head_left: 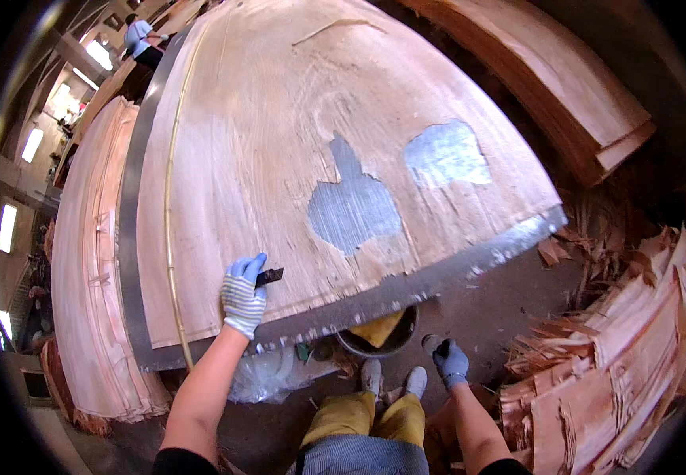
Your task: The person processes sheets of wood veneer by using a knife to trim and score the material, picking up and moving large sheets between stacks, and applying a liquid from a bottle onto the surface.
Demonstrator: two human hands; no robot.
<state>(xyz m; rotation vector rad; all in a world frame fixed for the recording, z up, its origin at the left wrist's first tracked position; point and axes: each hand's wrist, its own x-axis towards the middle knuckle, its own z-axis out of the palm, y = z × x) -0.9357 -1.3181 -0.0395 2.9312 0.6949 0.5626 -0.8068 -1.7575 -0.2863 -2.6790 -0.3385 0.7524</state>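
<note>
- The left hand (243,296), in a striped glove, is closed around a small dark blade (269,276) at about 7 o'clock, resting on the veneer sheet (264,134).
- That sheet covers the desk (438,273); two ragged holes (355,207) near the centre expose grey metal.
- The right hand (451,361), in a blue glove, hangs below the desk edge at 5 o'clock, curled; I cannot tell whether it holds anything.
- A dark bowl (382,336) sits under the edge at 6 o'clock.
- Veneer scraps (612,356) pile at 4 o'clock.
</note>
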